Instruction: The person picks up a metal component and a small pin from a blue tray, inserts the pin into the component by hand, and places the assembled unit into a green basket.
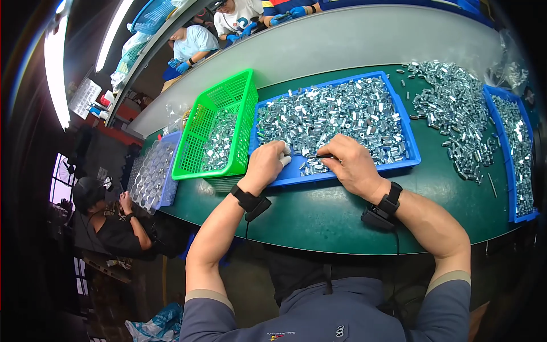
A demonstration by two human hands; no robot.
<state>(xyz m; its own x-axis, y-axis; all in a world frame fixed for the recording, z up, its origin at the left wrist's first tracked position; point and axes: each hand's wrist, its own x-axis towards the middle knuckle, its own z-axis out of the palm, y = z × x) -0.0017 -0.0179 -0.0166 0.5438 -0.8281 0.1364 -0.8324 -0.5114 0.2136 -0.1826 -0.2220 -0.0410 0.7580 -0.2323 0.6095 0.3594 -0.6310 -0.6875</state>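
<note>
A blue plastic tray (pixel 405 122) lies in front of me, heaped with short, silvery metal pieces (pixel 336 114) shaped like small sleeves or long nuts. At the tray's near left corner is my left hand (pixel 265 163), its fingers curled together and white covers on some fingertips. What it holds, if anything, is hidden. My right hand (pixel 354 164) is above the tray's near edge, thumb and forefinger pinching a thin dark piece (pixel 325 156), perhaps a tool. Loose pieces lie on the tray floor between the hands. Both wrists wear black straps with small boxes.
Left of the tray stands a green mesh basket (pixel 187 137) with similar pieces in it. A lilac crate (pixel 170 191) of round parts is farther left. On the green table (pixel 450 208), right, are a loose heap (pixel 456 108) and another blue tray (pixel 510 165). Other people work beyond the partition and at left.
</note>
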